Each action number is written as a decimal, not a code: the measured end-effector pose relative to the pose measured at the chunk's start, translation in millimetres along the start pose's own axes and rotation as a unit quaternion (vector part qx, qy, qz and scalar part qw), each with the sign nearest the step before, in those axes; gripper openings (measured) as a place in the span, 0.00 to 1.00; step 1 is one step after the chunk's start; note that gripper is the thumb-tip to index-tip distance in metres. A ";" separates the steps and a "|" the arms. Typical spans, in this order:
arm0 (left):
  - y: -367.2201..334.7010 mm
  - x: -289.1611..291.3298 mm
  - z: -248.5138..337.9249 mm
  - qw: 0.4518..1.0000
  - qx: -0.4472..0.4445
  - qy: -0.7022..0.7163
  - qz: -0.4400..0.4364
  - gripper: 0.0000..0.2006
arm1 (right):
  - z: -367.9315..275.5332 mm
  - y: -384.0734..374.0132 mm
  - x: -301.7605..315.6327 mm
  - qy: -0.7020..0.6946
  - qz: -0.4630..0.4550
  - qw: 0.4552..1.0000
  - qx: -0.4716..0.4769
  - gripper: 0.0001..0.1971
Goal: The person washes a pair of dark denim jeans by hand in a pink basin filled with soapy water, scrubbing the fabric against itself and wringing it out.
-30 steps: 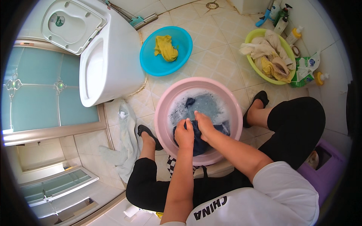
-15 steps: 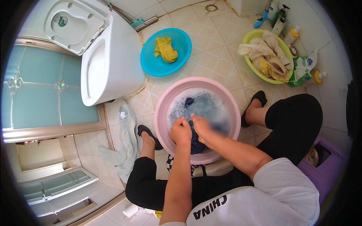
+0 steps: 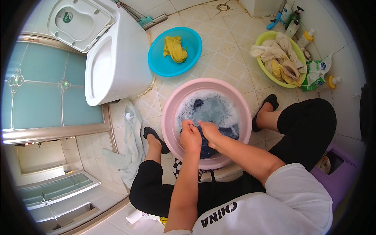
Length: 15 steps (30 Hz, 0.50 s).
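Observation:
Between my feet stands a pink basin [image 3: 167,121] of foamy water. A dark blue cloth [image 3: 206,149] lies partly in the suds, bunched under and between my hands, with a small dark bit of fabric breaking the surface farther off. My left hand [image 3: 190,137] is closed on the cloth, its knuckles up and thumb toward the middle. Close beside it, my right hand [image 3: 210,132] also grips the cloth, fingers curled inward. The fingertips of both hands are partly hidden.
A blue basin [image 3: 192,64] with a yellow cloth [image 3: 175,49] sits beyond, beside the toilet [image 3: 117,66]. At far right, a green basin [image 3: 259,41] holds pale laundry near several bottles [image 3: 305,38]. A light cloth [image 3: 131,149] lies on the floor at left; a purple container [image 3: 338,168] stands right.
Both hands have shifted slightly within the pink basin. More dark blue cloth now shows spread to the right of my right hand, where it was blurred before.

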State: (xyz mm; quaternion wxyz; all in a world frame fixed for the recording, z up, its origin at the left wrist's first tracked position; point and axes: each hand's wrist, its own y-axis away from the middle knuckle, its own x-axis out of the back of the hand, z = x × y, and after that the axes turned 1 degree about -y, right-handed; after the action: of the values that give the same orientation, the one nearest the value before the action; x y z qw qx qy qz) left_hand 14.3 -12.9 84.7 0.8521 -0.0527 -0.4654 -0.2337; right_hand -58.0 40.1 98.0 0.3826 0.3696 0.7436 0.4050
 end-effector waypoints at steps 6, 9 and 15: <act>3.2 7.9 -37.7 0.967 -0.071 0.239 -0.042 0.09 | -13.0 -19.3 7.9 0.000 -0.126 0.985 0.114 0.17; 11.2 40.4 -30.3 0.762 0.144 0.542 -0.324 0.18 | -36.4 -14.0 13.9 0.001 -0.207 0.966 0.153 0.17; 10.1 44.1 -18.0 0.837 0.031 0.482 -0.259 0.12 | -45.1 5.0 7.1 -0.014 -0.332 0.924 0.187 0.17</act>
State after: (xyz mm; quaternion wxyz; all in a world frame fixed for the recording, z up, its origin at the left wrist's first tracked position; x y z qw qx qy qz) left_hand 52.8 -24.8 112.0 0.8782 0.2153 0.0002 -0.4271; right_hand -98.9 33.7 117.6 0.4298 0.1717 0.8804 0.1032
